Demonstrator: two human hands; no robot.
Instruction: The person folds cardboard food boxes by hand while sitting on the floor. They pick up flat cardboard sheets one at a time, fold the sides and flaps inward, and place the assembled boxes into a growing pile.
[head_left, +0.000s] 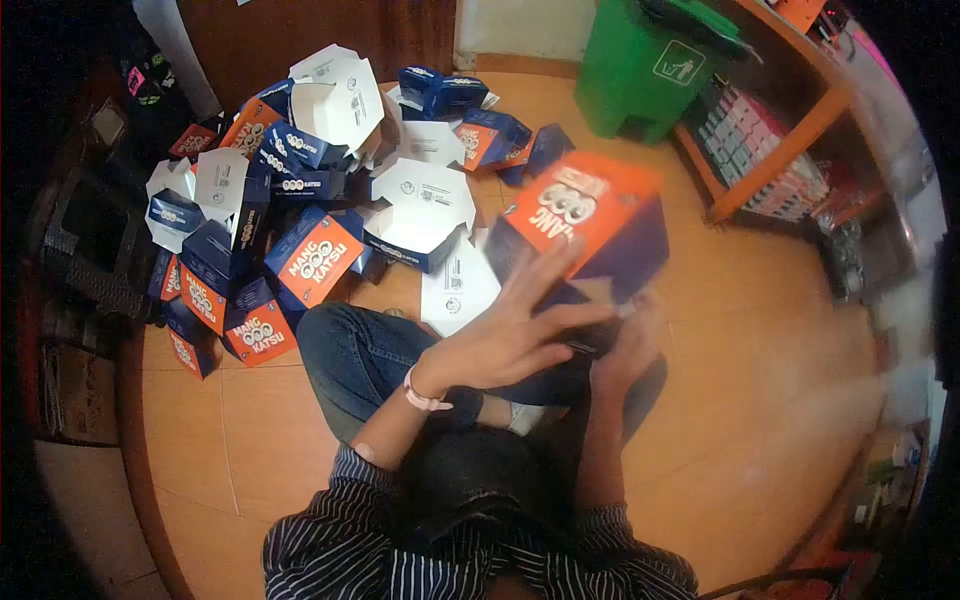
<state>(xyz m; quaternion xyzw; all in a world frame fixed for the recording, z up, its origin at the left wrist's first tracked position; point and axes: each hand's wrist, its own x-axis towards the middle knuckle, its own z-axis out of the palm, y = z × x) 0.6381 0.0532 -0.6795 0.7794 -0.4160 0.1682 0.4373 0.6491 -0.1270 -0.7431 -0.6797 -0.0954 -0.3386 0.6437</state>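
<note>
An orange and dark blue box (625,235), blurred by motion, is tilted in front of me above my crossed legs. My left hand (515,335) has its fingers spread over the near left side of the box; whether they press on it is unclear. At the lower right of the box, my right hand (628,345) is closed round its near edge, with the fingers partly blurred. A large pile of similar boxes lies to the left, among them an orange-topped box (318,258) and an open box with white flaps (425,205).
Beyond the box stands a green bin (645,70). An orange wooden shelf (770,155) with stacked packs is at the upper right. Dark metal equipment (90,235) lines the left side. My jeans-covered legs (360,350) rest on the tiled floor (750,400).
</note>
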